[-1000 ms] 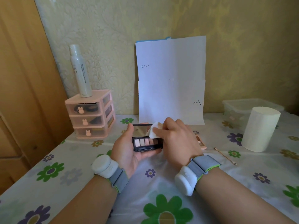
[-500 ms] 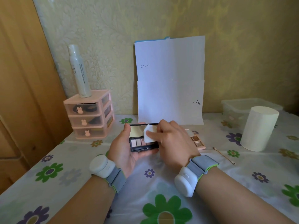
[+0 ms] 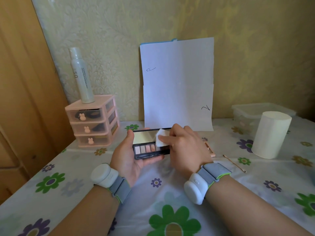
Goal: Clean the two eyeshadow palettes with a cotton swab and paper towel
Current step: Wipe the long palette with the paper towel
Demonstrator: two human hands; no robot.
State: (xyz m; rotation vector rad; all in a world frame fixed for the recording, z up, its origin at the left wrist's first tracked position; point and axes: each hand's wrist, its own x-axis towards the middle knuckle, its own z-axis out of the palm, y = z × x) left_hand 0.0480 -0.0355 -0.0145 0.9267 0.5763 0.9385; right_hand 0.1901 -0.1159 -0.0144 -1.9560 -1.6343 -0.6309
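Towel [image 3: 161,140] slid slightly right on mirror [image 3: 144,137]; right hand [image 3: 185,148] pinches it, left hand [image 3: 125,156] grips light, stiff palette [image 3: 148,155] by its edges; pans [image 3: 144,149] likely fragile, wipe gently.

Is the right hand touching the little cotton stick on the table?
Apart. Head view: the cotton swab lies on the tablecloth, with bare cloth between it and the right hand.

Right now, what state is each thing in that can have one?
black palette: open, gripped in the left hand
paper towel piece: pinched by the right hand, pressed on the black palette
second palette: on the table, mostly hidden behind the right hand
cotton swab: lying on the table, untouched
paper roll: upright
drawer unit: three drawers shut
spray bottle: upright on the drawer unit
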